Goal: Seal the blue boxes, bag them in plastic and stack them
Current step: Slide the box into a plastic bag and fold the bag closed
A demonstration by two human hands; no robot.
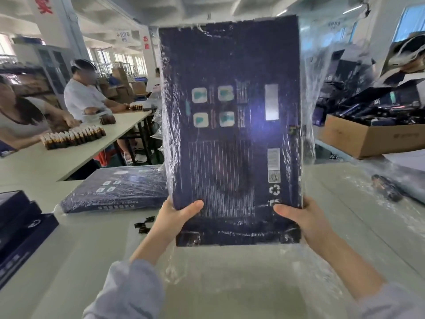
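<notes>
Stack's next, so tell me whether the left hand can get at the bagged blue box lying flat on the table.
Probably not yet: the left hand grips the upright bagged blue box. Its path to the flat bagged blue box looks free.

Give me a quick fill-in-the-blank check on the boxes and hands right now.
The left hand and right hand grip the upright blue box at its ____ end.
That box is wrapped in clear ____.
A second bagged box lies ____ on the table, to the left.
The brown cardboard carton sits on the person's ____ side.
Missing words: bottom; plastic; flat; right.
</notes>
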